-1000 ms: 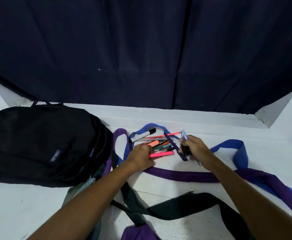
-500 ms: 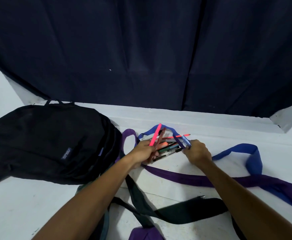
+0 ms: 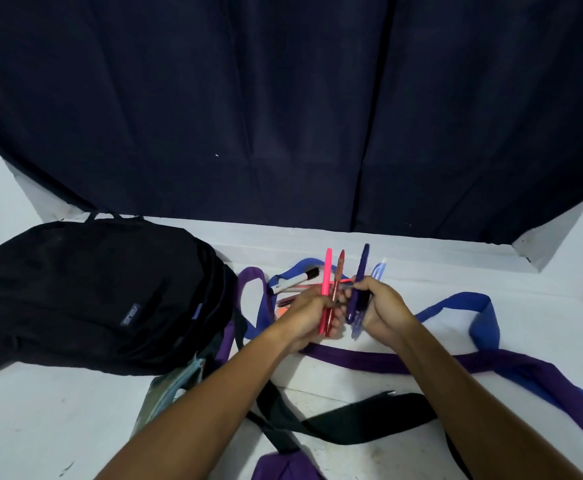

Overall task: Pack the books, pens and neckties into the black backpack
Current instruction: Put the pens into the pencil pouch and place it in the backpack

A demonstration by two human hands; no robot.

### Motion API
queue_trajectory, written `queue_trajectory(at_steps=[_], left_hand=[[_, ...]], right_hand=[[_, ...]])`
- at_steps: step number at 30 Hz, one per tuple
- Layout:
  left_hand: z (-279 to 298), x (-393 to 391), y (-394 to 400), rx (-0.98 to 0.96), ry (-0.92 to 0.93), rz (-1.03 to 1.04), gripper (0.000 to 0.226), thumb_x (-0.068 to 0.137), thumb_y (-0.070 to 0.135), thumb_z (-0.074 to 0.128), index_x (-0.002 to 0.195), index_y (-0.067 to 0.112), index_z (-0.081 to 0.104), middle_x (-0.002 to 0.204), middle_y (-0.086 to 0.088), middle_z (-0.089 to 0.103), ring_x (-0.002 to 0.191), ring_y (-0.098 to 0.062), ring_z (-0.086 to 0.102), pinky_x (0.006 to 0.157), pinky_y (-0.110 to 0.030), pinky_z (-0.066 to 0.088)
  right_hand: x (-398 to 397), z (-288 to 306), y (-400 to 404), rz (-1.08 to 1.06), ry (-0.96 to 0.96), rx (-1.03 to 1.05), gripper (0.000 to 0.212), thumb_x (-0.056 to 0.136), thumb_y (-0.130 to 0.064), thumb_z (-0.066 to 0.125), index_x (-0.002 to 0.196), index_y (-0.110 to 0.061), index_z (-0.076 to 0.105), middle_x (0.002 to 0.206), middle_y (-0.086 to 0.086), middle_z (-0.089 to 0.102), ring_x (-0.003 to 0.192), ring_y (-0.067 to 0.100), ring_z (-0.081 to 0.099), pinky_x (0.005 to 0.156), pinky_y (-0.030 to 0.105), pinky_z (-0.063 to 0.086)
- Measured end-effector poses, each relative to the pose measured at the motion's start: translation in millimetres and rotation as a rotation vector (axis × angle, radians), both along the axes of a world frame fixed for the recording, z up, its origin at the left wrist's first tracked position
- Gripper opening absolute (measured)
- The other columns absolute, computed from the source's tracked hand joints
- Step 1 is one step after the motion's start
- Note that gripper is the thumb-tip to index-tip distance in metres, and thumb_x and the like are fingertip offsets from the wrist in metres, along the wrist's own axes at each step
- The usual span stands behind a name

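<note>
The black backpack (image 3: 89, 299) lies on its side at the left of the white surface. My left hand (image 3: 312, 311) grips a pink pen (image 3: 326, 275) and a dark red pen (image 3: 339, 271), both pointing upward. Close beside it, my right hand (image 3: 383, 310) holds a dark blue pen (image 3: 362, 268) and a light blue pen (image 3: 379, 271) upright. More pens lie behind my hands, among them a white marker (image 3: 295, 280) with a black cap. A purple necktie (image 3: 404, 362), a blue necktie (image 3: 470, 303) and a black necktie (image 3: 359, 420) are spread across the surface.
A dark curtain (image 3: 283, 109) hangs along the back edge. A greenish flat item (image 3: 168, 389) sticks out from under the backpack's near corner. A bunch of purple fabric (image 3: 283, 467) sits at the bottom edge. The white table (image 3: 40, 427) extends toward me on the left.
Both hands have lifted off the pile with pens. The left hand's pink and red pens and the right hand's blue pens now stand upright, and the hands are nearer each other.
</note>
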State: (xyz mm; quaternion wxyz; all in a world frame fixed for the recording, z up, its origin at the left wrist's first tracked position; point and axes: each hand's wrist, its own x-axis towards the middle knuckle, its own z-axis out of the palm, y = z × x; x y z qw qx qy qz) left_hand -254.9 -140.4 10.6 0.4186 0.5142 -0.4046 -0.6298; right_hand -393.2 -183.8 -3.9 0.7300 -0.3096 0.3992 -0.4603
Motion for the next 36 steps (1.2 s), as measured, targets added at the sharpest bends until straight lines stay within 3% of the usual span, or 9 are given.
queue_trajectory(at_steps=[11, 13, 17, 20, 23, 27, 30, 33, 36], left_hand=[[6.3, -22.3, 22.9, -0.255, -0.526, 0.035, 0.024, 0.095, 0.017, 0.039, 0.113, 0.013, 0.054, 0.102, -0.007, 0.062, 0.086, -0.016, 0.057, 0.069, -0.024, 0.046], [5.2, -21.9, 25.8, -0.240, -0.561, 0.044, 0.040, 0.086, 0.030, 0.038, 0.120, 0.015, 0.053, 0.113, -0.010, 0.060, 0.102, -0.022, 0.058, 0.087, -0.036, 0.050], [9.9, -13.8, 35.3, -0.202, -0.739, -0.017, 0.056, 0.089, 0.035, 0.038, 0.142, 0.016, 0.034, 0.143, -0.013, 0.040, 0.137, -0.032, 0.029, 0.113, -0.046, 0.027], [8.9, -3.1, 40.2, -0.198, -0.822, -0.085, 0.068, 0.095, 0.035, 0.038, 0.155, 0.019, 0.009, 0.160, -0.011, 0.015, 0.148, -0.034, 0.006, 0.120, -0.049, 0.012], [8.4, 6.7, 51.3, -0.170, -0.799, -0.161, 0.076, 0.092, 0.028, 0.042, 0.156, 0.016, 0.002, 0.162, -0.013, 0.006, 0.150, -0.029, 0.001, 0.122, -0.045, 0.011], [22.6, 41.5, 68.0, -0.172, -0.634, -0.103, 0.046, 0.086, 0.020, 0.050, 0.132, 0.022, 0.045, 0.113, -0.003, 0.062, 0.108, -0.018, 0.057, 0.087, -0.028, 0.047], [26.8, 78.5, 82.5, -0.220, -0.606, -0.056, 0.027, 0.076, 0.027, 0.060, 0.102, 0.030, 0.067, 0.100, -0.005, 0.071, 0.098, -0.023, 0.066, 0.093, -0.036, 0.051], [29.5, 117.4, 108.1, -0.329, -0.873, 0.078, 0.012, 0.084, 0.015, 0.066, 0.094, 0.022, 0.068, 0.092, -0.002, 0.069, 0.086, -0.016, 0.064, 0.086, -0.030, 0.050], [26.2, 156.8, 145.3, -0.369, -1.192, 0.092, 0.030, 0.081, 0.026, 0.069, 0.111, 0.019, 0.065, 0.106, 0.001, 0.062, 0.099, -0.018, 0.059, 0.089, -0.029, 0.046]], right_hand=[[30.5, 10.4, 32.6, -0.214, 0.035, -0.107, 0.022, 0.099, -0.018, 0.049, 0.100, -0.004, 0.065, 0.084, 0.012, 0.069, 0.080, 0.017, 0.068, 0.065, 0.025, 0.052], [38.6, 11.3, 38.0, -0.252, 0.008, -0.073, 0.026, 0.097, -0.024, 0.053, 0.104, -0.003, 0.066, 0.088, 0.012, 0.069, 0.083, 0.018, 0.068, 0.072, 0.027, 0.053], [53.0, 16.0, 50.2, -0.182, -0.023, -0.033, 0.032, 0.093, -0.034, 0.061, 0.106, -0.005, 0.068, 0.099, 0.017, 0.072, 0.097, 0.023, 0.069, 0.092, 0.036, 0.051], [60.4, 16.0, 55.6, -0.153, 0.046, -0.068, 0.026, 0.091, -0.018, 0.065, 0.108, 0.001, 0.064, 0.104, 0.022, 0.070, 0.093, 0.024, 0.070, 0.080, 0.034, 0.057], [67.0, 15.7, 57.4, -0.115, 0.047, -0.038, 0.019, 0.091, -0.002, 0.060, 0.107, 0.007, 0.062, 0.102, 0.025, 0.068, 0.089, 0.028, 0.070, 0.066, 0.030, 0.056], [75.2, 11.9, 57.5, -0.039, 0.035, 0.005, 0.011, 0.090, 0.006, 0.053, 0.090, 0.000, 0.062, 0.084, 0.018, 0.067, 0.075, 0.028, 0.068, 0.067, 0.040, 0.056], [80.3, 12.1, 63.2, 0.163, 0.012, 0.043, 0.010, 0.091, 0.004, 0.053, 0.090, -0.002, 0.060, 0.071, 0.013, 0.066, 0.062, 0.023, 0.067, 0.065, 0.044, 0.058], [86.9, 14.6, 76.7, 0.348, 0.041, 0.091, 0.007, 0.090, 0.005, 0.054, 0.090, 0.001, 0.060, 0.071, 0.016, 0.067, 0.063, 0.027, 0.070, 0.058, 0.040, 0.060], [92.3, 15.5, 95.5, 0.533, 0.082, 0.118, 0.012, 0.087, 0.007, 0.054, 0.093, 0.001, 0.062, 0.073, 0.018, 0.066, 0.064, 0.029, 0.069, 0.059, 0.036, 0.058]])
